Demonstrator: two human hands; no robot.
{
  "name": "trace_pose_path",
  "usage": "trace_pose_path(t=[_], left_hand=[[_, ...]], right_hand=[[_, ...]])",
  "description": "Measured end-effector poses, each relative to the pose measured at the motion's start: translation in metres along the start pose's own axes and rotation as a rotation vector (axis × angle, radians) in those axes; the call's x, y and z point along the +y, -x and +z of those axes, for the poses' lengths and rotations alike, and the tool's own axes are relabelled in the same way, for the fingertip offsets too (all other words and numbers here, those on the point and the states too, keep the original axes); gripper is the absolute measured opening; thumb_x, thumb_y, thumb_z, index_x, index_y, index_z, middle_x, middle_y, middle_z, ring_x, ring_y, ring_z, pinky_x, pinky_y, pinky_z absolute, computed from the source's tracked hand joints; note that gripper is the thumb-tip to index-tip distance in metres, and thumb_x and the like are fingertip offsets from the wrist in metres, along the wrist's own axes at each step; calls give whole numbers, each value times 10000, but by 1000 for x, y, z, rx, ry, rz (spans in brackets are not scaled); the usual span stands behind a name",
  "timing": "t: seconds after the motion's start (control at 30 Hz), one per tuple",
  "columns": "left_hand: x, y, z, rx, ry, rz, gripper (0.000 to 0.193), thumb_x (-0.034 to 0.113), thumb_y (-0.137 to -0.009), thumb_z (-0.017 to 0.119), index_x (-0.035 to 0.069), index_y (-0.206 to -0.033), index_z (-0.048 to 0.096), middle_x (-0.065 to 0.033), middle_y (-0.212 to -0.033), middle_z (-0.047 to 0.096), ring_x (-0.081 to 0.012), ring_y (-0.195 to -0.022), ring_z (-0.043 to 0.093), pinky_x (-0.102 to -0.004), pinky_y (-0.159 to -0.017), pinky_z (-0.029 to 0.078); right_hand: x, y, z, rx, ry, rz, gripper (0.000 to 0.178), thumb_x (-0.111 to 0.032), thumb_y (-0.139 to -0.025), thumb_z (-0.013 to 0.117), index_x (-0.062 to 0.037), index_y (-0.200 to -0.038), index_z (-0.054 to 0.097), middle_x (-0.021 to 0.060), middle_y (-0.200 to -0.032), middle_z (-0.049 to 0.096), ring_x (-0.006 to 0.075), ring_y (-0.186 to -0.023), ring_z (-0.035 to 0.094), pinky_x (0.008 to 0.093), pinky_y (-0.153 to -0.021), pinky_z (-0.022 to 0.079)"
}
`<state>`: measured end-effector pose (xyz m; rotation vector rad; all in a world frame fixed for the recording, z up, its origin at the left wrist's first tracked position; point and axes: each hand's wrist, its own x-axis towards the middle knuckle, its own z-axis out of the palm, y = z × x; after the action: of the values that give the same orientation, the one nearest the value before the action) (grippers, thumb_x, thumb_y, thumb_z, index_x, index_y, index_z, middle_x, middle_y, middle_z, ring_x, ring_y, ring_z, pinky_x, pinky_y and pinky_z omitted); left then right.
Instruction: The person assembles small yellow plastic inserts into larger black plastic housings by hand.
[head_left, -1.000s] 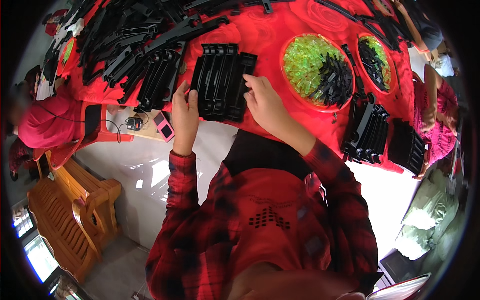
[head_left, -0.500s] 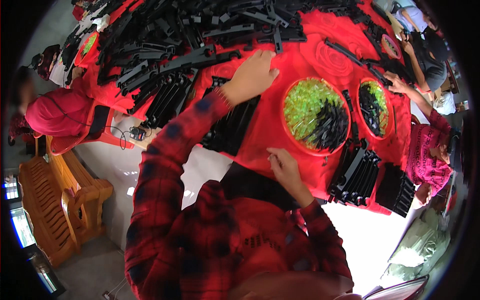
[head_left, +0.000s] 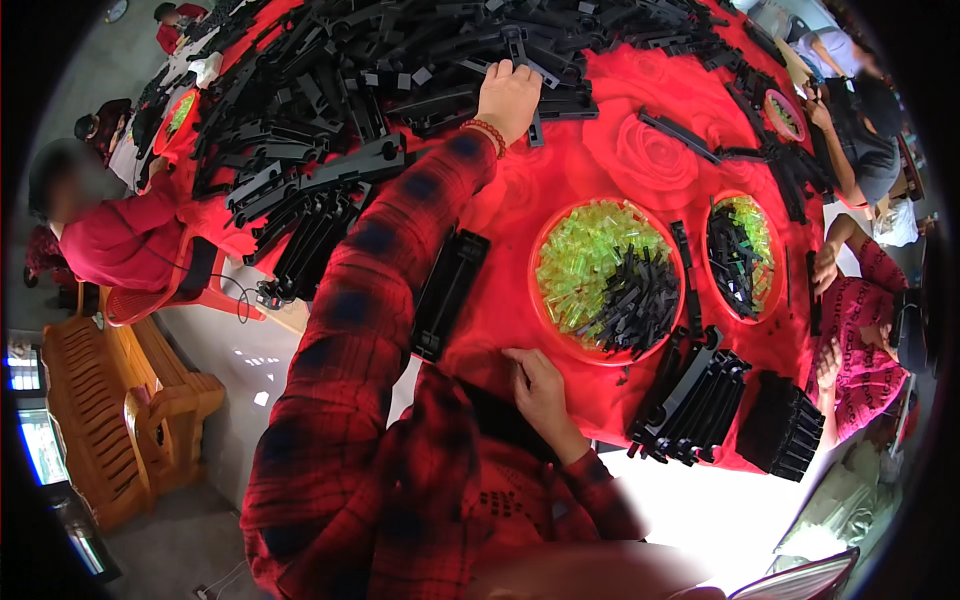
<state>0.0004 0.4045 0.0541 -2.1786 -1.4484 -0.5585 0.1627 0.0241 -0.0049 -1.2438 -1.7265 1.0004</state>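
Left hand [head_left: 508, 95] stretched far across the table, fingers curled down onto a black plastic strip [head_left: 540, 72] at the edge of the big heap of black parts [head_left: 400, 60]; whether the fingers have closed around the strip cannot be told. Right hand [head_left: 535, 385] lies near the table's front edge, fingers loosely bent, resting on the red cloth [head_left: 640, 160], nothing visibly in it.

Count: two round red trays. Near tray [head_left: 608, 280] holds yellow-green clips with a clump of black pieces on its right side. Far tray [head_left: 742, 258] holds the same mix. One flat stack of black strips [head_left: 448, 295] lies beside the left sleeve. Two bundles of black strips, one [head_left: 692, 395] just right of the right hand, another [head_left: 780, 425] beyond it at the table edge.

Surface: table covered in red cloth with rose pattern. Room: pale floor, wooden bench [head_left: 110, 410] at left. Other people sit around the table, one in red at left [head_left: 120, 240], others at right.
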Motion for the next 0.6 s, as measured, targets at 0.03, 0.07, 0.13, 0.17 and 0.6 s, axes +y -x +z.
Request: trace_pose_path(t=[0.03,0.07,0.13,0.17,0.6], left_hand=[[-2,1,-2,-7,-2,1,255,55,-796,605,75,-1046,651,-59,-1051,648,-296,-1073,566,-407,-965,464],[-5,3,-5,-49,4,47,258,50,-800,605,86,-1051,654,-51,-1040,649,-293,-1054,572,-407,-935,481],[-11,8,-9,-51,-51,139,237,80,-809,632,117,-1041,660,-24,-990,650,-268,-1000,584,-393,-850,516],[-13,9,-11,-54,-53,141,237,80,-809,632,117,-1041,660,-24,-990,650,-268,-1000,584,-393,-850,516],[39,20,-75,290,250,354,167,219,-841,690,130,-973,638,-2,-895,641,-197,-869,640,-331,-733,549]], right_hand=[[0,-1,0,2,7,-15,216,41,-896,607,-14,-1098,657,173,-878,634,342,-769,648,395,-672,517],[0,-1,0,4,15,-30,215,41,-895,608,-15,-1097,656,173,-875,631,346,-768,647,399,-670,515],[0,-1,2,7,2,-25,208,36,-898,611,-16,-1094,654,170,-866,627,341,-757,642,396,-663,513],[0,-2,2,11,-6,-22,200,31,-900,613,-16,-1090,653,167,-858,623,337,-745,637,393,-657,511],[2,4,5,7,-61,-4,171,11,-924,598,-18,-1086,646,147,-842,610,299,-709,618,372,-628,493]])
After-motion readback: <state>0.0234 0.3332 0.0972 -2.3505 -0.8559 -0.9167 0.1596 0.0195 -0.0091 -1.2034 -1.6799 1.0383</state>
